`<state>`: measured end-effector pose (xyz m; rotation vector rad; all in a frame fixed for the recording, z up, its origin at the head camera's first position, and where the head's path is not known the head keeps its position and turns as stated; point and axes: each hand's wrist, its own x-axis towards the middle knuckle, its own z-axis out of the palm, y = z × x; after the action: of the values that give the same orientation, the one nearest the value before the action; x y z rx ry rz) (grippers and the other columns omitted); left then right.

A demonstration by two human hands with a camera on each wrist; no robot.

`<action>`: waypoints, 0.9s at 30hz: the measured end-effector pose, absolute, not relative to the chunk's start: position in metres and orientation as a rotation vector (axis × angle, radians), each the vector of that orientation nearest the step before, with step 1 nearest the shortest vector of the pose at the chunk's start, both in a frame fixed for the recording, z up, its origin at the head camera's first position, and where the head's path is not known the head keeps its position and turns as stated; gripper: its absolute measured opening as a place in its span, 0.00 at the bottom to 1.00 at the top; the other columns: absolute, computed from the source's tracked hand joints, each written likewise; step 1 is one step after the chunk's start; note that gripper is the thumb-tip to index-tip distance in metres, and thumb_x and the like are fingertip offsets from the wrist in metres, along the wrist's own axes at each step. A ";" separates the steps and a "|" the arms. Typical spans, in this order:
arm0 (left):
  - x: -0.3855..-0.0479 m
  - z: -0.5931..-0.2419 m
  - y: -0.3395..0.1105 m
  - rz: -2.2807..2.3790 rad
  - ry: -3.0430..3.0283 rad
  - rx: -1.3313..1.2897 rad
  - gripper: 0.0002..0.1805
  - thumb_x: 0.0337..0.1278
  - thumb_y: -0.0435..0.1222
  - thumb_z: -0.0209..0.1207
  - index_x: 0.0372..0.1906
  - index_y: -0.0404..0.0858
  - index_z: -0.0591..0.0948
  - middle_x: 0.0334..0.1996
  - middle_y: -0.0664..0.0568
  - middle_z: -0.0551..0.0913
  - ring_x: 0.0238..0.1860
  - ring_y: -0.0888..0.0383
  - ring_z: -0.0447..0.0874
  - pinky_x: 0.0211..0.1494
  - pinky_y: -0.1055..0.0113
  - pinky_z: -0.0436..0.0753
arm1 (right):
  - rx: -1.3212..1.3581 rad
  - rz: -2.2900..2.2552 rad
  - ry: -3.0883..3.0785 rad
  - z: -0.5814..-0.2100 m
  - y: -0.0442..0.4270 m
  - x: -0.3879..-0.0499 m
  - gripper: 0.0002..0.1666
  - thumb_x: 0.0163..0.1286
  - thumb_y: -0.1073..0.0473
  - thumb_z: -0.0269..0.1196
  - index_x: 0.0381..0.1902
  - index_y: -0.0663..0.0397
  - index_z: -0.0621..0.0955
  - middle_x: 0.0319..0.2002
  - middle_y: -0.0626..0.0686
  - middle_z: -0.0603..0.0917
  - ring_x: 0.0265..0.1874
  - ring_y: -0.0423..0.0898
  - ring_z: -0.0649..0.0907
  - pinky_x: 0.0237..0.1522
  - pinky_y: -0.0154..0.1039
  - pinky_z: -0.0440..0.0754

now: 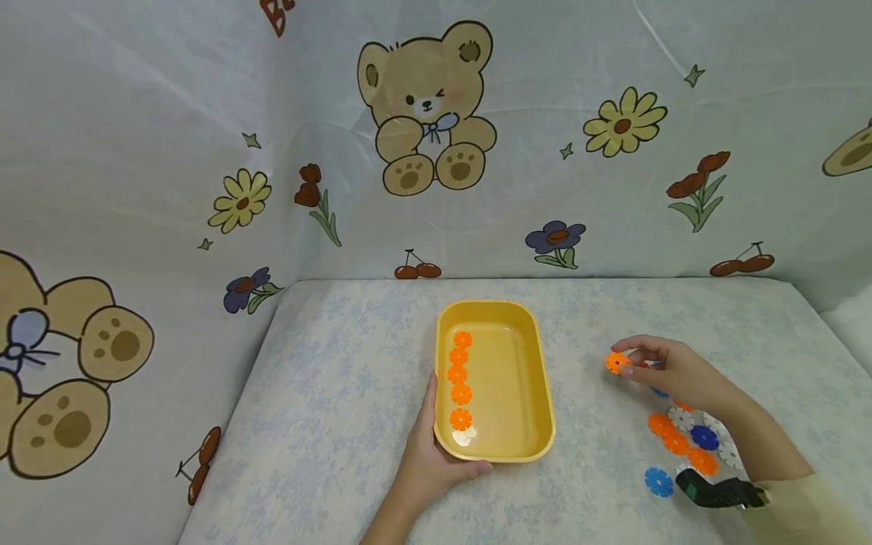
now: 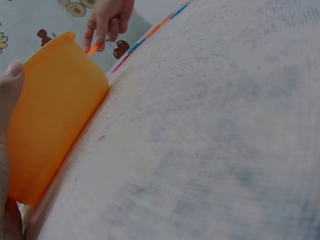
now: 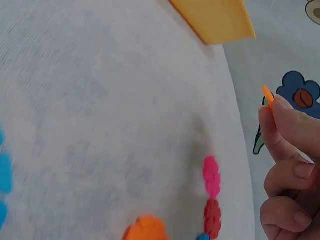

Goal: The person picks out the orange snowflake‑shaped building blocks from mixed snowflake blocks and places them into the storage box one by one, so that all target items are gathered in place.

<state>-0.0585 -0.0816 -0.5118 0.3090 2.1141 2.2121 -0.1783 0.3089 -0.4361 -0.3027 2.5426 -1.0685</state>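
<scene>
A yellow tray (image 1: 504, 378) stands mid-table, with several orange flower-shaped discs (image 1: 461, 394) in a column along its left side. My left hand (image 1: 431, 462) holds the tray's lower left corner, the thumb along its near edge; the left wrist view shows the tray's outer wall (image 2: 60, 105) beside that thumb. To the right of the tray, my right hand (image 1: 681, 375) pinches an orange disc (image 1: 617, 362) between thumb and fingertips, above the table. In the right wrist view the pinched disc (image 3: 268, 95) is seen edge-on in the right hand (image 3: 292, 165).
Under and beside my right forearm lie loose discs: orange (image 1: 702, 461), dark blue (image 1: 705, 437), white (image 1: 729, 454) and light blue (image 1: 658, 481). Pink (image 3: 212, 176) and red (image 3: 212, 219) ones show in the right wrist view. A printed cloth (image 1: 518, 212) hangs behind the table.
</scene>
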 end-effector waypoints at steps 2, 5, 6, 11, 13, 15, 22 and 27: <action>-0.059 -0.511 -0.081 2.215 2.099 0.291 0.73 0.37 0.35 0.80 0.79 0.62 0.37 0.81 0.54 0.45 0.77 0.50 0.59 0.71 0.69 0.70 | -0.274 -1.116 2.503 -0.431 0.298 -0.184 0.26 0.69 0.49 0.66 0.62 0.48 0.77 0.45 0.55 0.84 0.37 0.50 0.84 0.30 0.35 0.81; -0.058 -0.511 -0.082 2.211 2.093 0.274 0.73 0.37 0.36 0.80 0.79 0.63 0.37 0.81 0.54 0.45 0.76 0.50 0.59 0.71 0.70 0.70 | -0.242 -1.182 2.467 -0.425 0.279 -0.191 0.28 0.67 0.45 0.67 0.62 0.45 0.77 0.47 0.55 0.83 0.34 0.53 0.83 0.27 0.37 0.79; -0.058 -0.511 -0.082 2.210 2.090 0.268 0.73 0.37 0.36 0.80 0.79 0.63 0.37 0.81 0.54 0.45 0.76 0.51 0.60 0.71 0.70 0.70 | -0.247 -1.197 2.469 -0.424 0.272 -0.192 0.29 0.66 0.43 0.67 0.62 0.45 0.77 0.47 0.55 0.83 0.32 0.55 0.81 0.26 0.36 0.78; -0.058 -0.509 -0.082 2.197 2.097 0.243 0.75 0.36 0.36 0.81 0.80 0.61 0.36 0.81 0.56 0.45 0.77 0.54 0.59 0.71 0.70 0.69 | -0.330 -1.300 2.465 -0.422 0.237 -0.198 0.27 0.64 0.43 0.69 0.59 0.44 0.80 0.47 0.54 0.84 0.27 0.56 0.78 0.29 0.34 0.79; -0.058 -0.509 -0.082 2.194 2.101 0.238 0.75 0.35 0.36 0.81 0.80 0.60 0.36 0.81 0.57 0.45 0.77 0.54 0.59 0.71 0.71 0.69 | -0.359 -1.325 2.464 -0.422 0.225 -0.199 0.26 0.64 0.44 0.69 0.59 0.44 0.81 0.47 0.53 0.85 0.27 0.54 0.79 0.31 0.33 0.80; -0.058 -0.509 -0.082 2.191 2.108 0.245 0.75 0.36 0.36 0.81 0.80 0.59 0.36 0.81 0.57 0.45 0.77 0.54 0.59 0.71 0.71 0.69 | -0.392 -1.345 2.468 -0.423 0.214 -0.201 0.25 0.65 0.46 0.69 0.58 0.45 0.81 0.46 0.54 0.85 0.26 0.54 0.78 0.31 0.34 0.79; -0.058 -0.509 -0.082 2.213 2.079 0.279 0.73 0.39 0.34 0.79 0.80 0.61 0.36 0.81 0.56 0.45 0.76 0.51 0.61 0.70 0.68 0.71 | -0.475 -1.321 2.518 -0.427 0.180 -0.210 0.23 0.64 0.49 0.70 0.55 0.49 0.83 0.39 0.51 0.87 0.20 0.45 0.71 0.24 0.31 0.71; -0.058 -0.509 -0.082 2.200 2.072 0.244 0.73 0.39 0.33 0.79 0.80 0.58 0.35 0.81 0.57 0.45 0.75 0.55 0.62 0.70 0.68 0.72 | -0.528 -1.277 2.529 -0.425 0.157 -0.217 0.21 0.65 0.54 0.70 0.54 0.52 0.84 0.36 0.51 0.86 0.25 0.45 0.73 0.26 0.30 0.72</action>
<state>-0.0579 -0.0819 -0.5091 0.2438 2.0716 2.1997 -0.2169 0.1573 -0.4248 -0.5282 2.5286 -1.2771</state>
